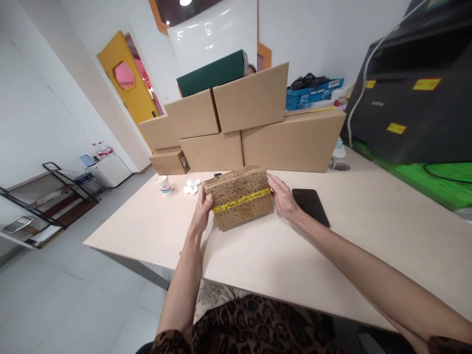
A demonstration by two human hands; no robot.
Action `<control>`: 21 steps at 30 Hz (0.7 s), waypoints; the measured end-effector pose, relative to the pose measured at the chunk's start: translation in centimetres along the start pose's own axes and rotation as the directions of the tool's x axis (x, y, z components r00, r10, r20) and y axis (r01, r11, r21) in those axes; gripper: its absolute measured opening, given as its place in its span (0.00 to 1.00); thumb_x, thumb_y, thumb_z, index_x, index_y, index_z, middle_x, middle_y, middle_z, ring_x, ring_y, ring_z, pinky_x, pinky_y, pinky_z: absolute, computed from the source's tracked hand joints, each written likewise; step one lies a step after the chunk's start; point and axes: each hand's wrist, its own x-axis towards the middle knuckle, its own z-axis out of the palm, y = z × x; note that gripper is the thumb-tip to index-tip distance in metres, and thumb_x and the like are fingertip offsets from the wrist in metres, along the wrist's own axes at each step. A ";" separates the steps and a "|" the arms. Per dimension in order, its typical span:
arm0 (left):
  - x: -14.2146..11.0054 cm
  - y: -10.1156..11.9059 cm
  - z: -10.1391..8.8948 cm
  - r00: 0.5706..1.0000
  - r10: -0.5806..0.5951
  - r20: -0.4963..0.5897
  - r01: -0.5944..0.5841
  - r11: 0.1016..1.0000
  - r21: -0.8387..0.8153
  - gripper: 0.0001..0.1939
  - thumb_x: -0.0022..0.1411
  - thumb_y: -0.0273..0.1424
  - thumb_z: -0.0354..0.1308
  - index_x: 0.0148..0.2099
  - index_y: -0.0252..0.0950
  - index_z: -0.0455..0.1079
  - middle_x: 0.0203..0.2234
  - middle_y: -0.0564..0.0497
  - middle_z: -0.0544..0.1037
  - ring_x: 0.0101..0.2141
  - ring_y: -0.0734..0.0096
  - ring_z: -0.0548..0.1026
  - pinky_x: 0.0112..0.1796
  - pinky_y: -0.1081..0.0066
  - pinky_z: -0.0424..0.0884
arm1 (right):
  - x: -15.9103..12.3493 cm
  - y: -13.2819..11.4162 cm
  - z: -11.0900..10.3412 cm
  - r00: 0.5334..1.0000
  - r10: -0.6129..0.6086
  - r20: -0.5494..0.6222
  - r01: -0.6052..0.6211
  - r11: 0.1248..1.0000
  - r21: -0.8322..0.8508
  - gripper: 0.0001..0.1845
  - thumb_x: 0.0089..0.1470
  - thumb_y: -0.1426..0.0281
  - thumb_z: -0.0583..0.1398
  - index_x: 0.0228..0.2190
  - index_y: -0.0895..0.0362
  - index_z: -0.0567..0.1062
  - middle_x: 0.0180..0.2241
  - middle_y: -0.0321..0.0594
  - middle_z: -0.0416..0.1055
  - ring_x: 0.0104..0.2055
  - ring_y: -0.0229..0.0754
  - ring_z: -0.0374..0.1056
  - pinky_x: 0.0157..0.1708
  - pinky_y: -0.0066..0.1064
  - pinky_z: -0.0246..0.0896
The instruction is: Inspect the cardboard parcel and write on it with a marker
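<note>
A brown cardboard box (243,214) with dark printed marks and a band of yellow tape is held over the table (250,265), its taped side turned toward me. My left hand (202,209) grips the box's left end, the thumb on the near side. At the opposite end, my right hand (283,197) is closed on the box's right edge. Whether the lower edge touches the tabletop I cannot tell. Just right of my right hand lies a black tablet-like slab (312,206), partly covered by my forearm.
Behind the box stands a wall of stacked plain cartons (291,147), topped by a green box (212,73). A paper cup (162,185) and crumpled tissue (191,186) sit to the left. A large black machine (413,93) stands on a green surface (416,179) at right.
</note>
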 end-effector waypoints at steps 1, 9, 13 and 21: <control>-0.1 0.0 0.1 0.999 0.029 0.040 -0.030 0.999 0.021 0.40 0.55 0.52 0.72 0.66 0.50 0.69 0.66 0.47 0.71 0.68 0.45 0.63 0.59 0.58 0.69 | 0.0 -0.1 0.1 1.000 -0.005 -0.005 0.005 0.999 0.033 0.30 0.58 0.42 0.59 0.51 0.49 0.78 0.58 0.42 0.77 0.63 0.49 0.69 0.65 0.45 0.61; 0.4 -0.5 -1.0 0.978 0.186 0.098 -0.188 0.982 0.007 0.50 0.45 0.42 0.76 0.70 0.52 0.63 0.75 0.49 0.56 0.74 0.46 0.50 0.69 0.55 0.54 | 0.4 -2.1 0.4 0.987 0.047 -0.157 -0.004 0.965 0.263 0.28 0.54 0.39 0.60 0.34 0.49 0.81 0.43 0.40 0.82 0.53 0.50 0.75 0.50 0.41 0.69; 0.1 -0.2 -0.8 0.983 0.164 0.076 -0.166 0.986 0.008 0.38 0.60 0.55 0.64 0.67 0.47 0.67 0.71 0.46 0.63 0.72 0.49 0.56 0.67 0.54 0.57 | 0.4 -1.8 0.1 0.967 0.068 -0.246 -0.004 0.967 0.253 0.22 0.50 0.44 0.65 0.33 0.49 0.81 0.42 0.37 0.82 0.50 0.49 0.75 0.44 0.38 0.68; -0.2 -0.7 0.4 0.984 0.175 -0.034 -0.172 0.982 0.071 0.28 0.61 0.58 0.63 0.52 0.42 0.76 0.53 0.46 0.79 0.57 0.52 0.73 0.54 0.58 0.71 | 0.4 -3.4 -0.6 0.946 0.115 -0.304 -0.092 0.992 0.088 0.19 0.42 0.49 0.68 0.25 0.52 0.78 0.29 0.37 0.78 0.36 0.45 0.71 0.36 0.36 0.65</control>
